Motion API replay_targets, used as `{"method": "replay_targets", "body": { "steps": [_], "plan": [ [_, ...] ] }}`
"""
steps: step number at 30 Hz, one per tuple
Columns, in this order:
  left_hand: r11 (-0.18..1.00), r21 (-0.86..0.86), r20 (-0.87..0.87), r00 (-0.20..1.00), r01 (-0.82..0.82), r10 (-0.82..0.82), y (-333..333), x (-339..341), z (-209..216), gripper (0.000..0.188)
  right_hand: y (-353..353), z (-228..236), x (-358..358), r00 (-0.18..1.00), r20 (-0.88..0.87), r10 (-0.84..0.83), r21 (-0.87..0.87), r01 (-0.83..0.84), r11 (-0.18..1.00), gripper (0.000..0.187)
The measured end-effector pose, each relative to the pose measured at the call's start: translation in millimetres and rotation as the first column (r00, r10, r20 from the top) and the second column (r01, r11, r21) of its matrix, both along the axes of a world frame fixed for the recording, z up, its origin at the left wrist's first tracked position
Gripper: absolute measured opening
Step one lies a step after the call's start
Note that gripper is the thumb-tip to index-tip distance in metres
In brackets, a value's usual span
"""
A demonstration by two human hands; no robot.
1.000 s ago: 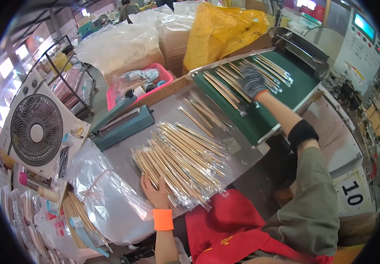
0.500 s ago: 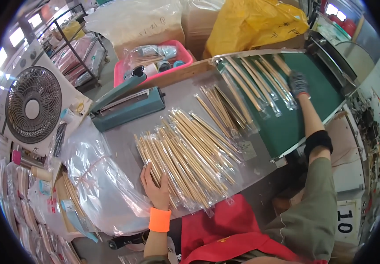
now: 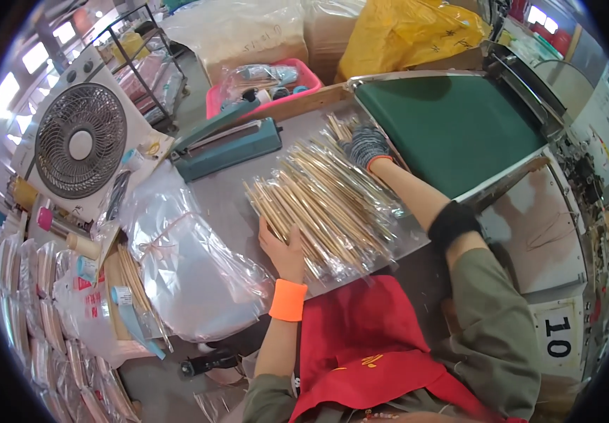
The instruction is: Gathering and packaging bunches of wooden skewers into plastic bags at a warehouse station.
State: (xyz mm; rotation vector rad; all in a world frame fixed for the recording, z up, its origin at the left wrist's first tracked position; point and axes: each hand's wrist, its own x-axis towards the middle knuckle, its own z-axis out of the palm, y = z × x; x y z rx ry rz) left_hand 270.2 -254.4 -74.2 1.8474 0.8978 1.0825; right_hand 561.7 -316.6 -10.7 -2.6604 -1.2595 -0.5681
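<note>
Beside a green belt (image 3: 452, 127), at a gray worktable (image 3: 212, 199), a person in a red apron (image 3: 361, 324) draws together slender tan sticks in clear wrapping. Half a second earlier, several wrapped sticks lay across the belt; now they are off it, and the separate group that lay on the table's far side has merged with the main heap of wrapped sticks (image 3: 332, 204). That leaves the work in one broad, slanting pile in front of the person, on the table between belt and teal sealer (image 3: 230, 151). The right arm reaches across the pile's right flank, its gloved right hand (image 3: 368, 146) bent over the far end; whether those fingers grasp any sticks cannot be told. The bare left hand (image 3: 283, 248), below it an orange wristband (image 3: 288, 300), rests unclenched against the pile's near left edge, thumb and fingers spread.
</note>
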Motion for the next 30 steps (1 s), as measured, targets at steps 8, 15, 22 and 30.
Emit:
{"method": "replay_targets", "body": {
  "steps": [8,15,22,30],
  "plan": [
    [0.665,-0.726,0.248,0.969,0.175,0.016,44.4,-44.0,41.8,0.071,7.6,-22.1,44.3,0.785,-0.549,-0.287,-0.075,0.296,0.952,0.077],
    [0.535,-0.625,0.546,0.809,0.568,-0.22,28.1,-7.1,44.9,0.048,11.0,-18.3,-154.8,0.167,-0.896,0.412,0.417,-0.004,0.909,0.083],
    [0.76,-0.474,0.372,0.884,0.444,-0.283,-86.2,-135.3,26.1,0.077,-129.9,-46.9,-289.2,0.087,-0.812,0.577,0.582,0.173,0.794,0.084],
    [0.547,-0.646,0.299,0.836,0.532,-0.461,-109.5,-175.2,22.4,0.081,-158.2,-45.8,-274.4,-0.176,-0.833,0.525,0.495,0.188,0.849,0.079]
  ]
}}
